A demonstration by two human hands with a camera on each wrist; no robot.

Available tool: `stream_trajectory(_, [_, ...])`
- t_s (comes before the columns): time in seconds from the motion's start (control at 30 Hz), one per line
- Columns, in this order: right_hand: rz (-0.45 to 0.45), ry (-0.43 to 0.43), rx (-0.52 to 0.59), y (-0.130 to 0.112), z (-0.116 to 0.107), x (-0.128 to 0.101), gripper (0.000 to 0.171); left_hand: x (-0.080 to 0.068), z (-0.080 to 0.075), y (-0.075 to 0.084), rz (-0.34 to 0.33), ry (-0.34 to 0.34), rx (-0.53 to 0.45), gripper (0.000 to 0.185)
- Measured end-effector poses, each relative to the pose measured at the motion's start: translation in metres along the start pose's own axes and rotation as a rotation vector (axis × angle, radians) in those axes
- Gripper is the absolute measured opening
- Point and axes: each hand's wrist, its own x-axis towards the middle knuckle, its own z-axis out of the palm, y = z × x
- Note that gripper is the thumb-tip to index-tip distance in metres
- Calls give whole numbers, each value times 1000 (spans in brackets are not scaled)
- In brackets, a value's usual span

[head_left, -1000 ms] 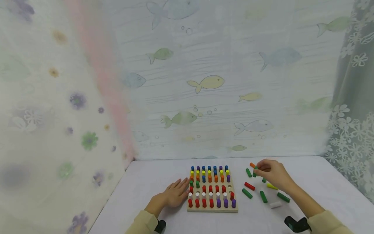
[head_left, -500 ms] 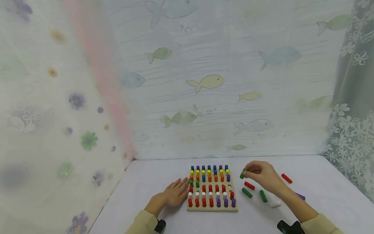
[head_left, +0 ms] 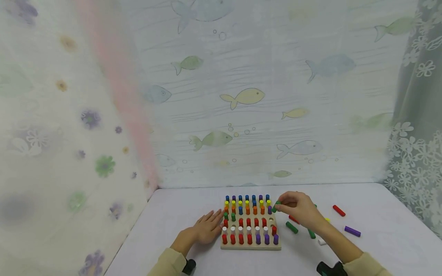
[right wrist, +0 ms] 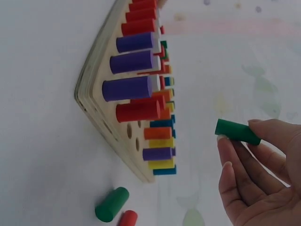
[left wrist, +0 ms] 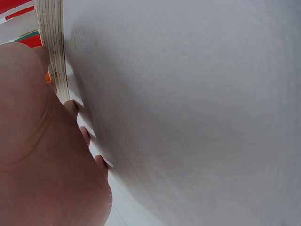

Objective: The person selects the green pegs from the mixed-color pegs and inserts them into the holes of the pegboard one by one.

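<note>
A wooden peg board (head_left: 251, 245) (right wrist: 101, 120) stands on the white table, filled with rows of blue, yellow, orange, green, red, white and purple pegs. My right hand (head_left: 295, 209) (right wrist: 254, 174) pinches a green peg (head_left: 276, 206) (right wrist: 237, 131) just above the board's right side, near its empty holes (head_left: 271, 220) (right wrist: 132, 135). My left hand (head_left: 207, 226) (left wrist: 42, 141) lies flat on the table with straight fingers, touching the board's left edge (left wrist: 52, 47).
Loose pegs lie on the table right of the board: green (head_left: 291, 227) (right wrist: 111, 204), red (head_left: 338, 210), purple (head_left: 352, 231), and a white one partly hidden by my forearm. Fish-print and flower-print curtains close off the back and sides.
My right hand has lifted a green peg from the loose pile and carried it left to the board's right side. Left hand has stayed still.
</note>
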Motion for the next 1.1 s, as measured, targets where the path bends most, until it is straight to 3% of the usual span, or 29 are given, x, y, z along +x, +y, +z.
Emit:
stream_trajectory(0.13, [-36,-6,-13,-4,6,1,18,-1,-1,1,-1,7,0,61])
stream_trajectory(0.33, [-15,-19,-18,-8,16,5,18,-2,-1,2,-4,5,4,60])
stream_trajectory(0.53, [-79,-42,11,-9,24,9,19,-1,0,0,-4,4,10,60])
stream_trajectory(1.1, [-41,-65,32,-7,47,16,21,-1,1,0,-3,9,3,61])
